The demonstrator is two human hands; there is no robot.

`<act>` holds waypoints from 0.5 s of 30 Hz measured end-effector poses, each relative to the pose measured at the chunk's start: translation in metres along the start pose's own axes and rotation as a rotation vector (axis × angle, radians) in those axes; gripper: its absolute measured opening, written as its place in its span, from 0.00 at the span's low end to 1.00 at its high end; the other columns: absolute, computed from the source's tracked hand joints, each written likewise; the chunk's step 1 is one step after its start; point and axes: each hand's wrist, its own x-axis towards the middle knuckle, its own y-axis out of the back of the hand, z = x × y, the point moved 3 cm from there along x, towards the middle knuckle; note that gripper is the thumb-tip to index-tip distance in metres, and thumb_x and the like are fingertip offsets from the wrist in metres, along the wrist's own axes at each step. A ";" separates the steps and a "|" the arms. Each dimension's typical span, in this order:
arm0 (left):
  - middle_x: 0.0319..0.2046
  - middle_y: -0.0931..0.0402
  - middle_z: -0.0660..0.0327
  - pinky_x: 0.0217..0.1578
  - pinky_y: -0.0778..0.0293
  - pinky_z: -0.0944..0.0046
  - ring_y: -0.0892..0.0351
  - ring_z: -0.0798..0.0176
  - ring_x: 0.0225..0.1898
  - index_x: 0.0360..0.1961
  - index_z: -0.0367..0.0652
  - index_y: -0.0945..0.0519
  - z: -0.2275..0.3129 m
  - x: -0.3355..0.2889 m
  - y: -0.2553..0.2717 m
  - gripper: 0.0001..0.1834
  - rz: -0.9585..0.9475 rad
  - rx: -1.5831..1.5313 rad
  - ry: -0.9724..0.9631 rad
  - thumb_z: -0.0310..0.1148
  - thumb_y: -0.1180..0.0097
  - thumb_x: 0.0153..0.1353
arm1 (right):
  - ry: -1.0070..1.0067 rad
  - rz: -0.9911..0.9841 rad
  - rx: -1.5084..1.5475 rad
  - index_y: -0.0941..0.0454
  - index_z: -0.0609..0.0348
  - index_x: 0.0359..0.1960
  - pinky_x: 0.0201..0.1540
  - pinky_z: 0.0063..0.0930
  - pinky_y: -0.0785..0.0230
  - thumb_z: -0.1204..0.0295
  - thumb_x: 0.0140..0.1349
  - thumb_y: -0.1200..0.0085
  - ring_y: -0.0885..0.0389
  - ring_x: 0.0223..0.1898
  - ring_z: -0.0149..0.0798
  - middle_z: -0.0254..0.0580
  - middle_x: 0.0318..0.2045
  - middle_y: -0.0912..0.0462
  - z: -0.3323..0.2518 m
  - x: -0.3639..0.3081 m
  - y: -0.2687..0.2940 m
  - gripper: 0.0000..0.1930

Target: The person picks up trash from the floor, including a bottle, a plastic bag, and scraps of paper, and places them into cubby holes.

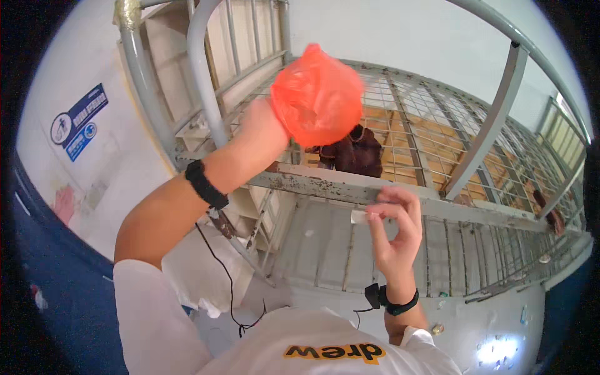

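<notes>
Above the bunk's metal rail, my left hand (259,122) is raised and holds a thin red plastic bag (319,97). The bag looks bunched to a point at its top, and it covers my fingers. Lower and to the right, my right hand (395,228) pinches a small whitish strip (359,217) between thumb and fingers, just in front of the rail (319,185). What the strip is made of cannot be made out. Behind the bag, a dark brown bundle (359,153) rests on the bed's wire mesh (406,100).
A grey bunk-bed frame with a slanting bar (490,125) and a curved post (203,69) surrounds my arms. Under the rail shows a lower slatted frame (350,250). A black cable (228,269) hangs below my left arm. Small litter (437,328) lies on the floor.
</notes>
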 end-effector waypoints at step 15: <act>0.30 0.20 0.47 0.37 0.24 0.47 0.20 0.43 0.35 0.41 0.41 0.21 0.081 -0.017 0.004 0.16 -0.357 0.958 0.016 0.38 0.45 0.55 | -0.251 -0.301 0.197 0.18 0.59 0.32 0.31 0.23 0.29 0.79 0.53 0.39 0.21 0.30 0.34 0.40 0.31 0.19 0.050 -0.086 0.008 0.04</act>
